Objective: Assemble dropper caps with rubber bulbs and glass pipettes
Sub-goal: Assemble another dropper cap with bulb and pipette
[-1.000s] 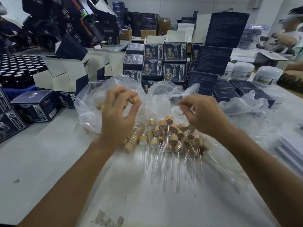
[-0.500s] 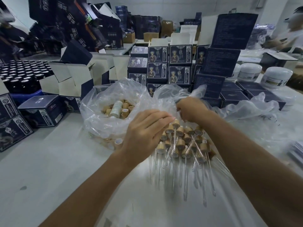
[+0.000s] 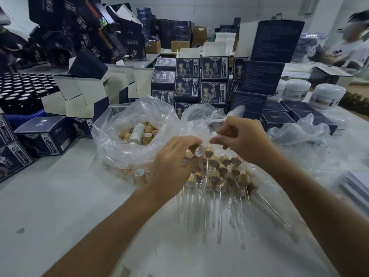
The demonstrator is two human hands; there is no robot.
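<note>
At the centre of the frame the left hand (image 3: 175,166) pinched a wooden cap (image 3: 197,151), open end up, while the right hand (image 3: 242,139) curled round something small and pale, perhaps a rubber bulb. A clumsy push could have dropped the cap among the finished droppers (image 3: 217,176) below and cracked their glass tubes. Around them the white surface (image 3: 60,206) held a plastic bag (image 3: 127,124) of loose caps, with dark boxes (image 3: 201,80) stacked behind and a blurred person at the upper right.

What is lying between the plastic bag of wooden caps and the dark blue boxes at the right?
In the head view, the pile of assembled droppers and both hands above it.
</note>
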